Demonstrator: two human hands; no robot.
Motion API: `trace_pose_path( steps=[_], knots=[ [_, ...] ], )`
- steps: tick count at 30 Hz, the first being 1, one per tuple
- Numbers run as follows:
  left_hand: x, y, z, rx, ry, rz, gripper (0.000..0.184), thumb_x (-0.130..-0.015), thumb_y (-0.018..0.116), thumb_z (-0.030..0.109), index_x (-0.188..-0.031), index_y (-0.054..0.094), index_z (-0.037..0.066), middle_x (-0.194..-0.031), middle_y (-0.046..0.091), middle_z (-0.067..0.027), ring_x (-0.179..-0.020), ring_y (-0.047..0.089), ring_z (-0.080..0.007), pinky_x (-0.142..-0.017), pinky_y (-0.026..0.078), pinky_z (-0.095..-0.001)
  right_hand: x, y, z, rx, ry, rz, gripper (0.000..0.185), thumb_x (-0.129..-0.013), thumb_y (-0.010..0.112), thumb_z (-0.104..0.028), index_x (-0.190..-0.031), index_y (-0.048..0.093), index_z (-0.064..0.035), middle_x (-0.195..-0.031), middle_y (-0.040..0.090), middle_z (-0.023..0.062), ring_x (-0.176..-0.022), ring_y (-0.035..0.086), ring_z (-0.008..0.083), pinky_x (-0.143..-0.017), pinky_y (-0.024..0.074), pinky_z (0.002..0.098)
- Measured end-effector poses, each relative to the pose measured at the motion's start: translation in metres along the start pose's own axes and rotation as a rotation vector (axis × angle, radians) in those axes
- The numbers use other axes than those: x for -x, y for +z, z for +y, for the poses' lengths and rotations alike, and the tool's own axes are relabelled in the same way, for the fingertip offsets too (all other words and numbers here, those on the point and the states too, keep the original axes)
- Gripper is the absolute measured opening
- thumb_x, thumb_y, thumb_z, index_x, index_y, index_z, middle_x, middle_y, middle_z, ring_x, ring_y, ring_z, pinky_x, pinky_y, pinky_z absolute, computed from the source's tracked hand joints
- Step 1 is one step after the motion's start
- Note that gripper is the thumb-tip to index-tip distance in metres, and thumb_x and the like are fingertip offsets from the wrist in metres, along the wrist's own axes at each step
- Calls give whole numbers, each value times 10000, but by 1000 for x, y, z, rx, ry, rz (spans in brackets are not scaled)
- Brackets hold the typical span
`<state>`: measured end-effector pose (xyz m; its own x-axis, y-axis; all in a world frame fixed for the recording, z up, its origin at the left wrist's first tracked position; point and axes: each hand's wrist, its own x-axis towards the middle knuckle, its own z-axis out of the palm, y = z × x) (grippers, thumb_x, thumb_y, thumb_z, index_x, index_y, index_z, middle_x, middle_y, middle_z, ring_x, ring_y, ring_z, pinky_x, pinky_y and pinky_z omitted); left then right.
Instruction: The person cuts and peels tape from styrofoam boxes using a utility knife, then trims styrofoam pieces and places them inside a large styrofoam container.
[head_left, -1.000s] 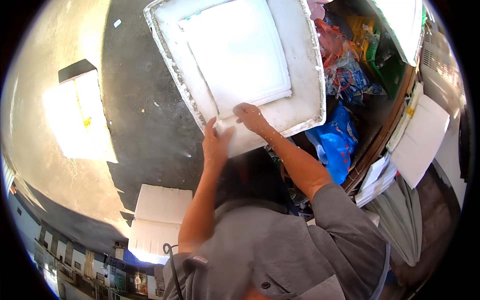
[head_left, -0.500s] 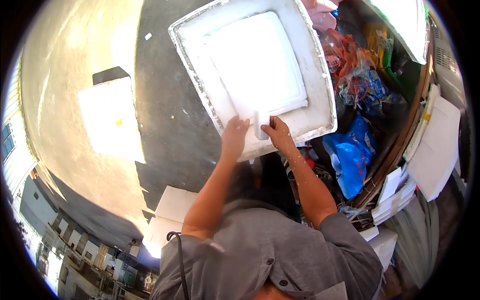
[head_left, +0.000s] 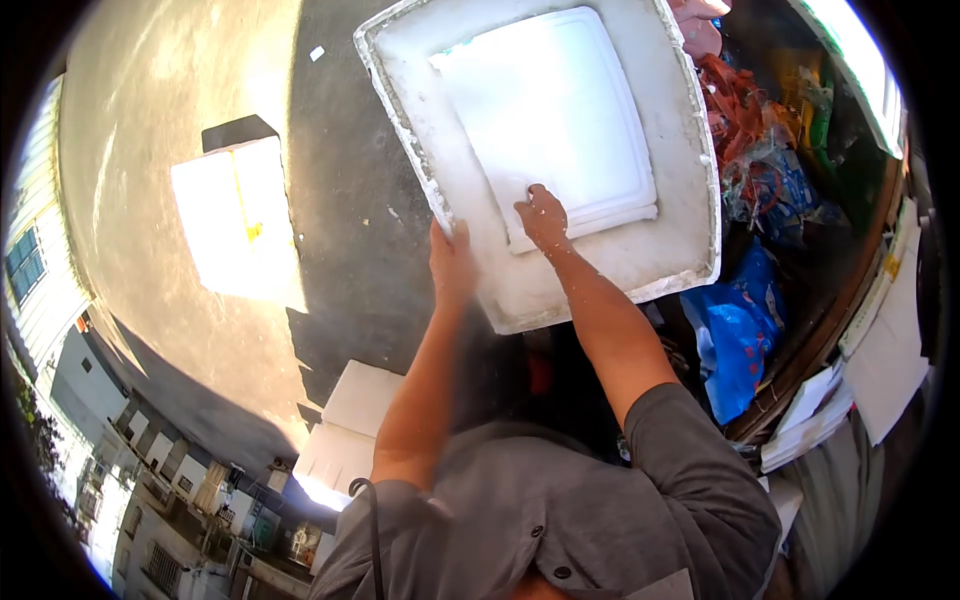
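Note:
A large white foam box (head_left: 610, 285) with a rough, worn rim tilts in front of me. Inside it lie flat white foam pieces (head_left: 560, 110), stacked and bright in the sun. My left hand (head_left: 453, 265) is at the box's left edge, its fingers around the rim and partly blurred. Over the near part of the stack, my right hand (head_left: 543, 215) is closed, fingers curled with the tips at the white surface. Whatever is between those fingertips blends into the white. Small white crumbs cling to the right forearm.
Another white foam box (head_left: 235, 220) with yellow tape stands on the sunlit ground at left. Right of me is a container with red plastic bags (head_left: 735, 105) and a blue bag (head_left: 740, 335). White boards (head_left: 885, 330) lean at far right; a white box (head_left: 350, 425) sits by my left elbow.
My right hand has moved up over the foam stack; the small white piece it held no longer stands out. My left hand has shifted from the near inside wall to the left rim.

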<state>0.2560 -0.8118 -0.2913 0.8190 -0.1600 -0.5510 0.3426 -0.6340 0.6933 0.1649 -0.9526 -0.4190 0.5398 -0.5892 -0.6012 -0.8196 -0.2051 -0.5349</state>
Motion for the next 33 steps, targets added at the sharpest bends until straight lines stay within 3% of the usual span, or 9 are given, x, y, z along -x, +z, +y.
trace_pose_path(
  steps=[3, 7, 14, 15, 16, 20, 25, 29, 33],
  knots=[
    [5, -2, 6, 11, -28, -6, 493, -977, 580, 287, -1374, 478, 14, -1241, 630, -216, -1158, 605, -331, -982, 456, -410, -2, 14, -33, -114, -414, 285, 440, -865, 716, -214, -1223, 603, 15, -1073, 686, 206, -911, 667, 352, -832, 527, 403],
    [10, -7, 27, 25, -120, -94, 518, -944, 615, 255, -1375, 462, 12, -1260, 616, -232, -1155, 607, -357, -979, 456, -424, 41, -13, -43, -371, -224, 24, 340, -910, 683, -184, -1174, 639, 25, -1038, 697, 168, -796, 665, 244, -749, 536, 346],
    [-1, 1, -10, -91, 43, -64, 622, -902, 651, 182, -1402, 371, -58, -1237, 593, -272, -1133, 602, -367, -966, 458, -420, 137, -112, -5, -363, -118, 49, 300, -931, 657, -196, -1146, 661, 13, -973, 710, 134, -794, 657, 205, -733, 530, 325],
    [-8, 3, -29, 1, 104, -77, 592, -909, 640, 162, -1365, 372, -104, -1252, 567, -286, -1124, 595, -363, -973, 452, -422, 153, -132, -2, -337, -113, 19, 337, -930, 635, -243, -1165, 656, -2, -1042, 693, 169, -905, 666, 290, -843, 524, 371],
    [-4, 0, -18, -6, 68, -100, 542, -916, 622, 135, -1338, 386, -110, -1240, 566, -281, -1102, 593, -348, -955, 456, -419, 169, -151, -4, -428, 53, 29, 340, -931, 639, -238, -1170, 656, 3, -1035, 698, 158, -890, 665, 262, -821, 525, 365],
    [-24, -2, -49, 149, 104, -190, 485, -930, 601, 93, -1319, 400, -114, -1247, 553, -225, -1056, 556, -287, -933, 451, -399, 237, -210, 17, -686, 239, 235, 309, -954, 643, -187, -1187, 639, 16, -913, 705, 94, -807, 627, 136, -741, 508, 293],
    [-70, -29, -86, 113, -96, -260, 443, -938, 583, 119, -1309, 425, -64, -1200, 574, -181, -949, 591, -270, -774, 520, -421, 317, -240, 133, -798, 351, 596, 258, -966, 625, -186, -1143, 630, 2, -830, 653, 48, -773, 614, 110, -693, 497, 284],
    [-51, -18, -39, -111, -202, -212, 473, -949, 621, 217, -1298, 442, -48, -1158, 599, -165, -924, 604, -283, -756, 534, -445, 392, -270, 232, -916, 510, 778, 245, -981, 581, -215, -1012, 674, 10, -900, 673, 68, -793, 622, 128, -703, 499, 276],
    [-72, -34, -37, -178, -221, -306, 603, -961, 621, 375, -1370, 424, -22, -1228, 599, -177, -1011, 613, -309, -814, 531, -443, 450, -363, 289, -1476, 644, 1107, 245, -966, 618, -243, -1124, 587, -59, -944, 688, 91, -771, 694, 220, -680, 588, 417]
  ],
)
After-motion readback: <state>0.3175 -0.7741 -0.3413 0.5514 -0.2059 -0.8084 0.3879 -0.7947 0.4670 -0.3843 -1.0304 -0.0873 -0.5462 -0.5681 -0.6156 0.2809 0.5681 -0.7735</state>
